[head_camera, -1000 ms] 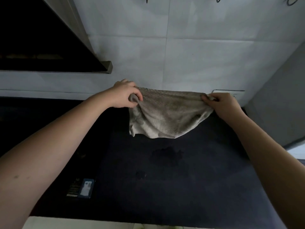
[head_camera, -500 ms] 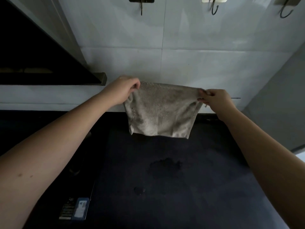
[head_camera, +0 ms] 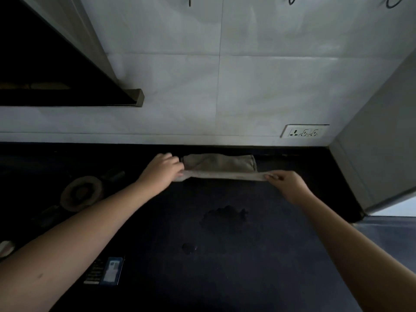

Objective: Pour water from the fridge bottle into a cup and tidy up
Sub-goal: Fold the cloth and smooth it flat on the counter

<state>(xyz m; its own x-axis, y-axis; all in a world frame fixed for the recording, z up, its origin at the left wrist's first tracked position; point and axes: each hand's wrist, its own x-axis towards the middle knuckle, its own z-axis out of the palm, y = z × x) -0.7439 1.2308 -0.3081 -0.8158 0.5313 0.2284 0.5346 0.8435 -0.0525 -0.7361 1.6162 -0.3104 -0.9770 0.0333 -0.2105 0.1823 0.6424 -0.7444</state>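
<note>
A grey-beige cloth [head_camera: 219, 164] lies folded along the back of the dark countertop [head_camera: 225, 278], close under the tiled wall. My left hand [head_camera: 161, 171] pinches its left end and my right hand [head_camera: 287, 182] pinches its front right corner, so the near edge is stretched between them. A wet patch [head_camera: 224, 216] and a smaller drop [head_camera: 188, 247] sit on the counter in front of the cloth. No bottle or cup is in view.
A gas burner [head_camera: 81, 193] sits on the left of the counter, with a range hood [head_camera: 67, 70] above it. A wall socket [head_camera: 304, 132] is at the back right. A grey cabinet side [head_camera: 380, 140] bounds the right. A small label [head_camera: 111, 270] marks the stove's front.
Both hands have lowered the cloth from hanging in the air against the wall down onto the back of the counter, where it now lies folded.
</note>
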